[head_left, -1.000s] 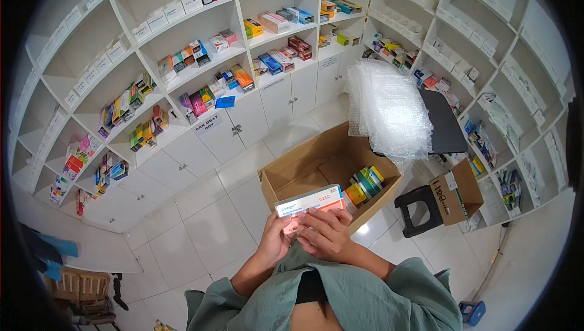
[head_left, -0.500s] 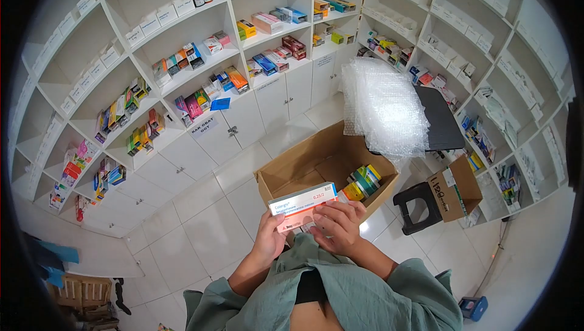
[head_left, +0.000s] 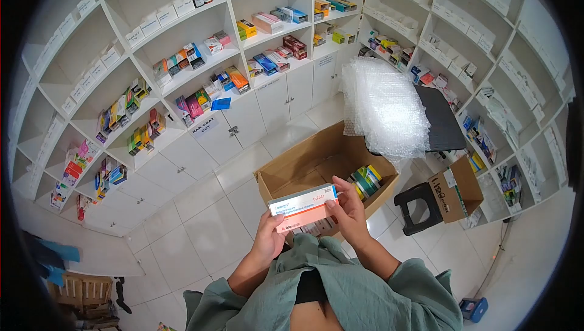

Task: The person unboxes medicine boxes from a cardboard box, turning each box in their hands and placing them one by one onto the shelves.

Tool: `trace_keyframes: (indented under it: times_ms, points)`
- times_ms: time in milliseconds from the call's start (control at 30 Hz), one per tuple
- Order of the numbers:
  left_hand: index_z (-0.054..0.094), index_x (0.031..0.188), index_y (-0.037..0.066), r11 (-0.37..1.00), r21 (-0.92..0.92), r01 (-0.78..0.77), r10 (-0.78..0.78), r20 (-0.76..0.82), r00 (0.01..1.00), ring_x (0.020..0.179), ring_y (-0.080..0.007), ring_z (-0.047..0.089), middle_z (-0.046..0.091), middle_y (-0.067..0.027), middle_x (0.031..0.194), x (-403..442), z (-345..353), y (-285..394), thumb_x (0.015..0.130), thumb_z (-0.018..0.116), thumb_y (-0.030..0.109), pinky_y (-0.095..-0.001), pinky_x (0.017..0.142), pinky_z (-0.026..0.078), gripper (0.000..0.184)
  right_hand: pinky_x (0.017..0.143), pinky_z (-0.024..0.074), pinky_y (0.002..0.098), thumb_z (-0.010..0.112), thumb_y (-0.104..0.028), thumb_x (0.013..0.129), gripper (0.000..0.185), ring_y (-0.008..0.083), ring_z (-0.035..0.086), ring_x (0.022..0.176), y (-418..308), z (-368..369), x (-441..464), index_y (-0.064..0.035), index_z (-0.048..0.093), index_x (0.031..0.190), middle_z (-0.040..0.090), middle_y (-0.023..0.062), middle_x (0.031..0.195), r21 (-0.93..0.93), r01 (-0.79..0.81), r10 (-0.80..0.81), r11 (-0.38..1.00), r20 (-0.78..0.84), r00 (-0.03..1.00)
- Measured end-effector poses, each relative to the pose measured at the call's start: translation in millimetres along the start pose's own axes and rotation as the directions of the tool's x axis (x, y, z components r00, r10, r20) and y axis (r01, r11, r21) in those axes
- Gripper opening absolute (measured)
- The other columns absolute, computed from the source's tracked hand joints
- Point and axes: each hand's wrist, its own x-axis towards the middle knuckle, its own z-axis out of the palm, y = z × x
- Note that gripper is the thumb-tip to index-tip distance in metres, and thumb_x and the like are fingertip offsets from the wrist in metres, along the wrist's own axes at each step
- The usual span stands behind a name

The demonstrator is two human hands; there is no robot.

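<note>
A white and salmon medicine box [head_left: 303, 209] is held up in front of my body, its printed face toward me. My left hand [head_left: 268, 234] grips its left end, thumb on the front. At the right end, my right hand [head_left: 348, 207] holds it between thumb and fingers. Below and beyond it stands a large open cardboard box [head_left: 292, 170]. Inside that, yellow and green packages [head_left: 367, 181] lie at the right, and white printed packs [head_left: 317, 227] show beneath the medicine box.
Bubble wrap [head_left: 386, 109] lies over a black surface [head_left: 439, 118] behind the cardboard box. A black stool [head_left: 418, 210] and smaller carton [head_left: 453, 192] are at the right. White shelves [head_left: 255, 39] with medicine boxes curve around the room.
My right hand has shifted from the lower edge to the box's right end, uncovering more of its front. The view has turned slightly, and white packs below now show.
</note>
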Motion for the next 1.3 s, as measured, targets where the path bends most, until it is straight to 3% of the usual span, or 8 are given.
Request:
trace_keyframes:
  times_ms: [33,233,533,633,733,833,933,1300]
  points:
    - [0.045,0.121,-0.007,1.0,-0.003,0.005,-0.005,-0.001,1.0,0.111,-0.0262,0.056,0.056,-0.0189,0.118,0,0,-1,0.087,0.048,0.018,-0.0387,0.097,0.043,0.043,0.08,0.0467,0.0246,0.056,-0.005,0.09,0.044,0.0112,0.053,0.095,0,0,0,0.0,0.04,0.13,0.049,0.0102,0.117,0.079,-0.049,0.048,0.996,0.014,0.999]
    - [0.045,0.121,-0.006,1.0,-0.004,0.025,-0.025,-0.008,1.0,0.11,-0.0261,0.057,0.057,-0.0183,0.118,0,0,-2,0.087,0.049,0.02,-0.0387,0.095,0.045,0.043,0.087,0.0439,0.0264,0.053,-0.006,0.09,0.038,0.0117,0.054,0.098,-5,-2,-1,-0.0037,0.043,0.127,0.057,0.0062,0.106,0.11,-0.093,0.09,0.99,0.03,0.995]
    - [0.044,0.124,-0.005,0.999,0.02,0.04,-0.039,-0.043,0.998,0.111,-0.0277,0.056,0.055,-0.0189,0.12,-4,-1,-2,0.089,0.047,0.022,-0.0416,0.094,0.045,0.044,0.087,0.0435,0.0259,0.053,-0.004,0.089,0.034,0.0117,0.054,0.096,-5,-3,0,-0.0042,0.047,0.123,0.057,0.0054,0.104,0.191,-0.145,0.139,0.971,0.044,0.989]
    - [0.042,0.126,-0.005,0.999,0.022,0.039,-0.038,-0.033,0.999,0.11,-0.028,0.056,0.055,-0.0188,0.121,-4,5,2,0.09,0.046,0.024,-0.0423,0.092,0.046,0.047,0.074,0.043,0.0226,0.054,-0.004,0.09,0.034,0.0077,0.051,0.086,-3,-3,1,-0.0047,0.047,0.123,0.054,0.0036,0.103,0.193,-0.127,0.118,0.973,0.058,0.991]
    - [0.04,0.13,-0.003,0.998,0.048,0.051,-0.05,-0.019,0.999,0.107,-0.0265,0.057,0.054,-0.0177,0.122,-5,8,10,0.09,0.045,0.026,-0.041,0.089,0.047,0.049,0.071,0.0415,0.0219,0.054,-0.006,0.09,0.031,0.0075,0.051,0.085,-2,2,3,-0.0053,0.048,0.121,0.055,0.0033,0.103,0.211,-0.129,0.128,0.969,0.021,0.992]
    - [0.039,0.13,-0.001,0.996,0.076,0.049,-0.048,-0.004,0.999,0.105,-0.0261,0.056,0.054,-0.0173,0.122,-6,-2,17,0.09,0.046,0.029,-0.0395,0.084,0.049,0.051,0.085,0.0436,0.0242,0.052,-0.004,0.089,0.029,0.0107,0.053,0.097,1,12,4,-0.0053,0.05,0.118,0.055,0.0042,0.104,0.274,-0.169,0.176,0.947,0.001,0.984]
    - [0.04,0.128,0.0,0.996,0.089,0.015,-0.014,-0.017,1.0,0.103,-0.024,0.056,0.054,-0.0154,0.119,-10,-11,30,0.09,0.047,0.028,-0.038,0.083,0.048,0.047,0.085,0.0434,0.0236,0.053,-0.005,0.089,0.029,0.0104,0.053,0.096,2,28,4,-0.0058,0.049,0.118,0.055,0.004,0.104,0.282,-0.153,0.168,0.947,-0.03,0.985]
    - [0.041,0.125,0.002,0.977,0.202,-0.068,0.098,-0.145,0.984,0.102,-0.02,0.055,0.053,-0.0115,0.117,-40,-60,94,0.093,0.042,0.021,-0.0367,0.088,0.045,0.037,0.069,0.0444,0.0228,0.055,-0.005,0.088,0.025,0.0094,0.053,0.083,20,109,-5,-0.0065,0.047,0.111,0.052,0.0035,0.098,0.359,-0.163,0.189,0.919,-0.037,0.981]
